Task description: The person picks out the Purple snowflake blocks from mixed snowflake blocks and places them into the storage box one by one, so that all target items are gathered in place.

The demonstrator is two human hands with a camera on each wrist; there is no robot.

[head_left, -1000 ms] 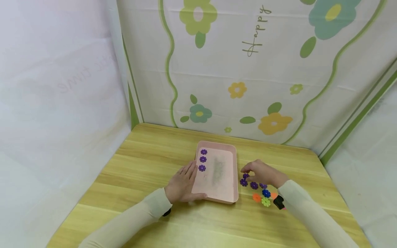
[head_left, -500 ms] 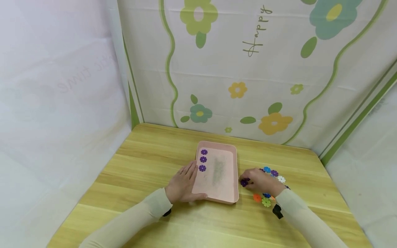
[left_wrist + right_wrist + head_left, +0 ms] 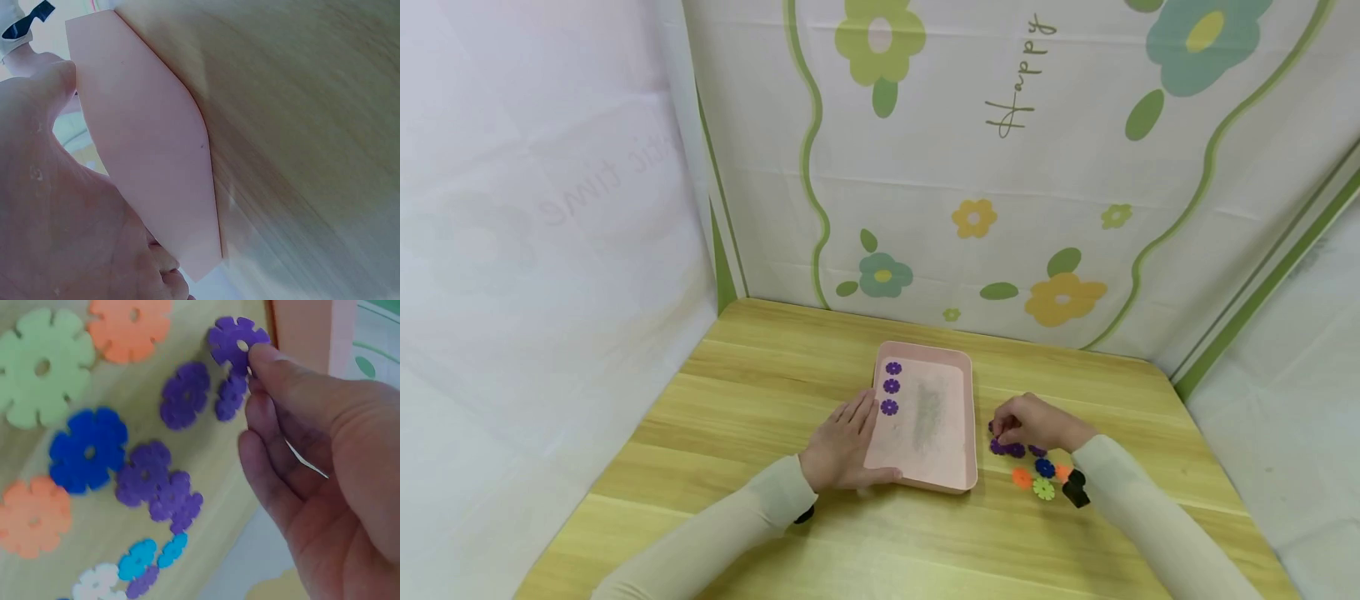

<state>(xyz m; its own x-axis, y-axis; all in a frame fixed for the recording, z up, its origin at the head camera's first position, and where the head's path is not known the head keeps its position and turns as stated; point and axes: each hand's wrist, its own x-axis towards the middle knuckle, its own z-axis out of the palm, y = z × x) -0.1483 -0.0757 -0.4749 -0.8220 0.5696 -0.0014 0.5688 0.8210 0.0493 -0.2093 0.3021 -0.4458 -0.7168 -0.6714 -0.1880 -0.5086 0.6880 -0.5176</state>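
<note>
Head view, near edge first: two cream sleeves entering from 6 o'clock over the wooden desk [image 3: 745,392].

Left hand [image 3: 841,446] flat against the pink tray [image 3: 953,467], fingers straight along its 9 o'clock rim, thumb along the near edge at the near-left corner; nothing gripped. Left wrist view confirms palm touching the tray wall [image 3: 150,156].

At 3 o'clock of the tray, loose flower discs on the desk: green disc [image 3: 1042,488] nearest, orange disc [image 3: 1020,477] just beside it at 10 o'clock, blue disc [image 3: 1044,467] just beyond, then purple discs [image 3: 1015,450] close under the right hand.

Right hand [image 3: 1033,422] curled, thumb and forefinger pinching one purple disc [image 3: 236,342] by its edge, near the tray's 3 o'clock wall. Right wrist view: pinched disc above two other purple ones, apparently lifted off the desk; exact clearance not readable.

Inside the tray, three purple discs [image 3: 891,386] in a row along the 9 o'clock wall, running near to far, apart from each other. Greyish smudge on the tray floor at centre.

Beyond, at 12 o'clock: flower-print backdrop [image 3: 1037,167].
</note>
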